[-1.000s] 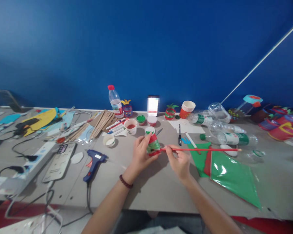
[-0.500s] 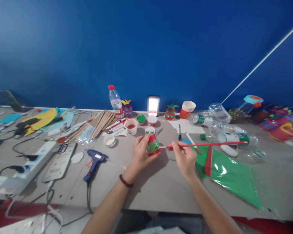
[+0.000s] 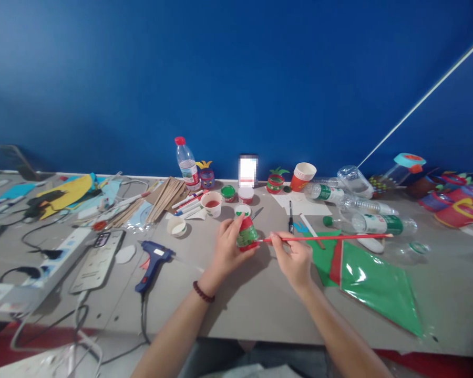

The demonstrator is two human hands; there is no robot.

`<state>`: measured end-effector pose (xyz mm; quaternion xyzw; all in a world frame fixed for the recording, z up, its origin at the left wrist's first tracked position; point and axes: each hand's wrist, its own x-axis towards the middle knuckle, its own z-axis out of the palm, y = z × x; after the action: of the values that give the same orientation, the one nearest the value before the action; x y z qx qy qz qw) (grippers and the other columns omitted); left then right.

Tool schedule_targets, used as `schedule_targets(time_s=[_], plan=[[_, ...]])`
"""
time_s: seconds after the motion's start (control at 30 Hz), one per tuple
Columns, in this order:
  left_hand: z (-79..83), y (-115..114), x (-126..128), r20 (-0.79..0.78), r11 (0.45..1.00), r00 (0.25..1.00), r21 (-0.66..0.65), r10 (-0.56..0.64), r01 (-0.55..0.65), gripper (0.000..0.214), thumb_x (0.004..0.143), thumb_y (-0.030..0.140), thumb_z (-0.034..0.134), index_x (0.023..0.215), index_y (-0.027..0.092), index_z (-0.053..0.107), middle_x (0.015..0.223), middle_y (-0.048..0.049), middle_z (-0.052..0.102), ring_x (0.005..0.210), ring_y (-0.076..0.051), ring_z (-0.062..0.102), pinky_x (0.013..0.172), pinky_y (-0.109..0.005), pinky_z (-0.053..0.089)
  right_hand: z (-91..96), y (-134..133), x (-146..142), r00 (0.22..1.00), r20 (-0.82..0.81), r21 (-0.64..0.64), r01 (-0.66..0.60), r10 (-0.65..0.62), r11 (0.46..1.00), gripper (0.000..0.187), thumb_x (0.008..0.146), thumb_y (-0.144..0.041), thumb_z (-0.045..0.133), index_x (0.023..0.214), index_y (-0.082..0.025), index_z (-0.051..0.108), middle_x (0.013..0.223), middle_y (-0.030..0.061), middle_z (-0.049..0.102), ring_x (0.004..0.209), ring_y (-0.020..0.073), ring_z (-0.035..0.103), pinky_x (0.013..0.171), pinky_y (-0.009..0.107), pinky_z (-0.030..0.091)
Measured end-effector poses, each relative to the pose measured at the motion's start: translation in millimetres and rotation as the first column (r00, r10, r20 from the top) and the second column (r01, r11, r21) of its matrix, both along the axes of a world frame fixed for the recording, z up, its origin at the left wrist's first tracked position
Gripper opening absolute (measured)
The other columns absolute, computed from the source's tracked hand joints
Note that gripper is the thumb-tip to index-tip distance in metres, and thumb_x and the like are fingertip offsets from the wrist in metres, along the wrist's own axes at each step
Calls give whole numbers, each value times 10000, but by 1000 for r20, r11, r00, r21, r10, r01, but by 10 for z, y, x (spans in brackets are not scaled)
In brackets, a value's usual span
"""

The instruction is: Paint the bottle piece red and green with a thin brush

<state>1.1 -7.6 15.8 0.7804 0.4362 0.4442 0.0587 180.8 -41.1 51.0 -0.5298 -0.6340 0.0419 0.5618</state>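
Observation:
My left hand (image 3: 225, 247) is wrapped round a small paper cup (image 3: 247, 234) turned upside down, red with green paint over much of its side. My right hand (image 3: 294, 257) pinches a long red paintbrush (image 3: 331, 238) near its front end. The brush lies almost level, its tip touching the cup's right side and its handle pointing right over the table. A white cup of green paint (image 3: 242, 211) stands just behind the held cup, and a cup of red paint (image 3: 212, 203) to its left.
A blue glue gun (image 3: 153, 259) and a phone (image 3: 98, 255) lie at left by a power strip (image 3: 59, 259). Green plastic sheet (image 3: 372, 283) lies at right. Water bottles (image 3: 372, 223), stacked red cups (image 3: 301, 177), wooden sticks (image 3: 163, 198) and markers crowd the back of the grey table (image 3: 244, 302).
My right hand drew back to the right and lifted the brush handle, then came back in; the brush again lies level with its tip at the cup. My left hand held the cup still.

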Motion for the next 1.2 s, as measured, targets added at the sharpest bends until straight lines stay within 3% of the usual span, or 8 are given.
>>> schedule_targets(time_s=[0.33,0.57,0.83,0.93,1.03,1.13,1.2], plan=[[28,-5,-21,9,1000,1000,15,-5,5,882,756,394,784,1500,233,337,1251,-120,636,1080,-293,545,939,-456,487,4,49,104,996,-50,25,72,-70,997,230,890,-328,625,726,-196,718,659,57,764,564,207,719,601,309,577],[38,-14,-5,17,997,999,67,-47,45,865,781,368,770,1505,237,316,1309,-131,615,1074,-288,539,941,-461,479,16,13,-26,953,-280,-146,-161,115,976,238,891,-355,619,741,-191,705,654,59,762,564,216,735,573,284,598],[56,-11,-10,83,994,996,103,-30,22,863,749,408,794,1479,238,366,1211,-119,639,1039,-278,547,922,-450,488,-92,119,163,954,-301,-186,-55,-4,981,309,870,-447,647,714,-187,702,670,68,763,604,224,739,618,305,597],[75,-12,-16,108,996,993,77,-43,35,840,747,417,794,1461,248,385,1225,-116,627,1055,-279,549,920,-451,494,-86,159,218,918,-395,-216,-43,-47,975,322,829,-489,684,730,-183,699,648,68,756,596,235,738,609,317,600],[86,-15,-26,113,999,993,21,-42,40,860,746,459,793,1465,251,368,1257,-123,605,1110,-293,558,952,-465,482,-38,183,230,835,-545,-215,-50,-77,975,345,781,-519,719,729,-180,686,625,62,748,564,236,731,596,337,613],[79,-15,-31,81,999,995,1,-54,54,905,749,495,788,1486,250,322,1288,-138,585,1150,-309,565,974,-478,467,-5,194,222,753,-655,-194,-89,-62,977,353,753,-520,741,730,-174,676,615,54,745,528,233,721,578,359,620],[67,-12,-27,51,997,996,17,-75,74,907,772,491,768,1503,246,289,1290,-144,582,1144,-308,573,972,-477,466,-2,188,208,743,-669,-183,-118,-36,976,349,754,-515,740,737,-171,678,622,54,748,537,239,725,583,374,624]])
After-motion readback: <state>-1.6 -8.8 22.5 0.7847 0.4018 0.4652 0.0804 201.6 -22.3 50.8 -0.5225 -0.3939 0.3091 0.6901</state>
